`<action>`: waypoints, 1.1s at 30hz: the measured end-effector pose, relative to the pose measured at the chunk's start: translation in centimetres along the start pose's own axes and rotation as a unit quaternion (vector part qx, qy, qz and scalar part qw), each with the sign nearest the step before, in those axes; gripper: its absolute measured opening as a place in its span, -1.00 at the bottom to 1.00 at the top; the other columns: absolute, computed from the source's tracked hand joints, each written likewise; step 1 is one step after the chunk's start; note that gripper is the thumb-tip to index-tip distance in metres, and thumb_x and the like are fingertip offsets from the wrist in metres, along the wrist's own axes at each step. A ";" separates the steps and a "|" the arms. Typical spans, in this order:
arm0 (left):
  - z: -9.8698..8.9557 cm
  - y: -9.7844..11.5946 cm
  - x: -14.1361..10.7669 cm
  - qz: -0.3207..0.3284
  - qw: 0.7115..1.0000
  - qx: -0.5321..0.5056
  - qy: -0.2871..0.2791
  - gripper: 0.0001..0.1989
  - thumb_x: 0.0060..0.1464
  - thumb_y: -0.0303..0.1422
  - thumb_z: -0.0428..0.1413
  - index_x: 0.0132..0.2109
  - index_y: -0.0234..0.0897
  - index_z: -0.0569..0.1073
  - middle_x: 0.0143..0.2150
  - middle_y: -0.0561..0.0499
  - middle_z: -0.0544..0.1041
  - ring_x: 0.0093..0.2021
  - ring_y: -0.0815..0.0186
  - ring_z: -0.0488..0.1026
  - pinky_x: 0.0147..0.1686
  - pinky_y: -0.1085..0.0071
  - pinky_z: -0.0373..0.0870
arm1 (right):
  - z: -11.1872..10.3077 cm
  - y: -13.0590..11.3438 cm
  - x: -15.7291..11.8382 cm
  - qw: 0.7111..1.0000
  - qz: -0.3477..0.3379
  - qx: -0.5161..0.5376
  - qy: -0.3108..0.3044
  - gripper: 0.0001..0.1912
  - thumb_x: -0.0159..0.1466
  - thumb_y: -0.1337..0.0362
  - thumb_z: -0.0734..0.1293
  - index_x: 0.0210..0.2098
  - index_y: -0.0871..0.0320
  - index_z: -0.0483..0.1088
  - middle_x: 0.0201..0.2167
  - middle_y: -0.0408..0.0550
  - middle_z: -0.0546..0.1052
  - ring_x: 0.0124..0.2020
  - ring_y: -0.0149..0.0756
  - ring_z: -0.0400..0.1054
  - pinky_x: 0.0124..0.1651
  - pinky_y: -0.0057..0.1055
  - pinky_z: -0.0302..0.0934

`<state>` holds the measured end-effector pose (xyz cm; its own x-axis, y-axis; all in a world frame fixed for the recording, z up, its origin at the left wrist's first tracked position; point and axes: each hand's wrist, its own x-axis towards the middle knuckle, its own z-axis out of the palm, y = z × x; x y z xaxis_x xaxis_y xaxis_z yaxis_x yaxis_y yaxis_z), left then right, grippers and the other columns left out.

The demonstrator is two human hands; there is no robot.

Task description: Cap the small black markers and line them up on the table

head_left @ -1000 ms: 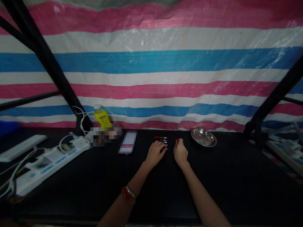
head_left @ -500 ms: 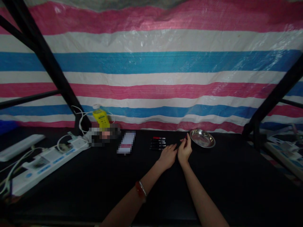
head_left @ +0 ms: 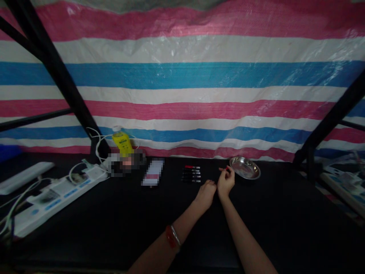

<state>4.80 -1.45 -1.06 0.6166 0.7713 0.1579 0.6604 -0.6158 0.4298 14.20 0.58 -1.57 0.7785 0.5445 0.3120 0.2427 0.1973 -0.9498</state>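
Observation:
My right hand (head_left: 226, 183) is beside the metal dish (head_left: 245, 168), with its fingers curled in a pinch. A small red thing (head_left: 227, 168) shows at its fingertips; its kind is too small to make out. My left hand (head_left: 207, 193) rests close against the right wrist, back of the hand up. Its fingers are curled under, so anything inside them is hidden. To the left of my hands several markers (head_left: 192, 176) lie in a neat stacked row, with a red one (head_left: 191, 167) at the far end.
A blurred-out phone (head_left: 153, 172) lies left of the markers. Behind it stands a yellow bottle (head_left: 122, 143). White power strips (head_left: 57, 203) with cables run along the left side of the black tabletop (head_left: 114, 228). A striped plastic sheet (head_left: 182, 76) hangs behind, between black frame bars (head_left: 54, 72).
My left hand has gone from fingers stretched out to curled and shifted slightly right, away from the markers. The right hand has moved slightly right and turned, its fingers bending in.

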 end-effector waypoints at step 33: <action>-1.1 1.4 -0.9 -0.044 0.998 0.033 0.042 -0.66 0.09 -0.60 -0.20 -0.06 -0.38 0.35 -0.11 -0.17 0.42 -0.09 0.17 0.30 -0.01 0.22 0.24 | 0.5 0.4 -0.9 0.997 0.040 0.014 -0.069 -0.66 0.08 0.15 0.23 -0.21 0.22 0.29 -0.53 -0.07 0.51 -0.48 -0.27 0.42 -0.34 -0.37 0.23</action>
<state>4.63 -2.83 0.38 0.5184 0.8323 0.1963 0.7397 -0.5516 0.3856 13.31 0.52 -2.22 0.7076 0.6656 0.2372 0.1653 0.1705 -0.9714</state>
